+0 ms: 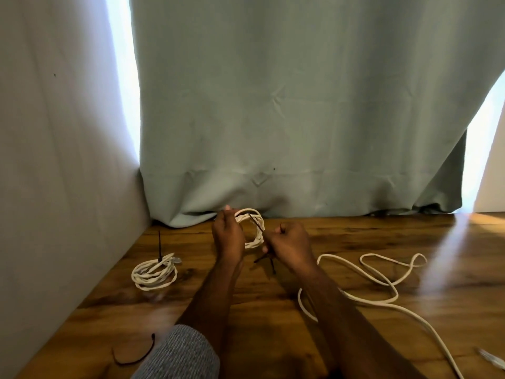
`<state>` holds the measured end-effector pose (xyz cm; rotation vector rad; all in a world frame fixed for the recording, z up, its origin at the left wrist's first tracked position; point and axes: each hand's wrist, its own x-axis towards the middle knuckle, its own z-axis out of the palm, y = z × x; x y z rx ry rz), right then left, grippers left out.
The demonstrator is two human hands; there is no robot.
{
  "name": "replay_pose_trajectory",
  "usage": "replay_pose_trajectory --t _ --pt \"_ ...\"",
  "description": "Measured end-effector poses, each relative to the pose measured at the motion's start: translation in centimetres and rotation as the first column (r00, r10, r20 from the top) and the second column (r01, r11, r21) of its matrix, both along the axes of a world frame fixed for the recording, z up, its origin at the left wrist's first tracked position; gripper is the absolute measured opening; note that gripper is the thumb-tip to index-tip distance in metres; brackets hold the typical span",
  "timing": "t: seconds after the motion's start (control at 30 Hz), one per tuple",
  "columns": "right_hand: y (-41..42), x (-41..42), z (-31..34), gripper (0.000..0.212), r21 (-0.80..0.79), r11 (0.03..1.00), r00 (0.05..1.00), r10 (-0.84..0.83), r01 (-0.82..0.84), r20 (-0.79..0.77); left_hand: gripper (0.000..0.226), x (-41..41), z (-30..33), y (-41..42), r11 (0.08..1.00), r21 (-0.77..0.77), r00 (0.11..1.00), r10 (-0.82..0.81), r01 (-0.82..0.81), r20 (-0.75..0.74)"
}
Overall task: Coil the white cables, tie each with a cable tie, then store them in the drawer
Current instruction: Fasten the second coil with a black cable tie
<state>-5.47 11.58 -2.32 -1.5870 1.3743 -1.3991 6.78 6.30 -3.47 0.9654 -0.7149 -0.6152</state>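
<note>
Your left hand [228,236] holds the small coil of white cable [252,228] upright above the brown wooden counter [341,242], its grip closed on the left side of the coil. Your right hand [291,243] is curled in a tight grip around a thin black cable tie [257,222], which crosses the right side of this coil; its lower ends stick out below your fist.

Around your hands there are other things. To the left, near the grey wall [54,160], a second coil of white cable [154,272] lies flat on the counter, already bound by a black cable tie with its tail standing upright [159,246]. To the right, a long loose white cable [382,294] lies in open loops on the counter; part of it passes under your right forearm and runs to the lower right corner, where a pale, blurred object [492,361] is seen, and I cannot tell what it is. At the lower left, a loose curved black cable tie [134,358] lies on the counter just beside your grey knitted sleeve [180,354].

The counter has a glossy surface with dark grain and a bright reflection at the right. Behind it hangs a pale grey-green curtain [287,105], its lower edge resting on the back of the counter, with daylight showing at both sides.
</note>
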Motion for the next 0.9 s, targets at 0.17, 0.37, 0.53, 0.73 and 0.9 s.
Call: replay_pose_trajectory --t 0.17,0.37,0.53,0.73,0.9 --pt "0.1 0.8 -0.7 0.025 0.067 0.997 0.999 -0.042 0.041 0.016 0.035 -0.1 -0.3 -0.9 1.0 -0.027 0.997 -0.007 0.005 -0.076" --pt "-0.1 1.0 -0.7 0.023 0.095 0.995 0.987 -0.02 0.005 0.158 0.01 -1.0 -0.2 -0.5 0.997 0.012 0.997 -0.082 0.082 -0.01" --pt "0.0 1.0 -0.3 0.016 0.099 0.989 0.927 0.061 -0.105 0.369 0.014 -2.3 -0.1 0.9 0.967 0.068 0.965 -0.25 0.245 0.077" --pt "0.3 0.7 -0.3 0.017 0.092 0.977 0.89 0.136 -0.194 0.436 0.027 -2.2 0.2 2.2 0.958 0.06 0.951 -0.285 0.279 0.124" --pt "0.2 0.5 -0.5 0.014 0.139 0.96 0.911 0.175 -0.241 0.374 0.024 -1.9 0.6 2.5 0.975 0.045 0.962 -0.224 0.219 0.155"
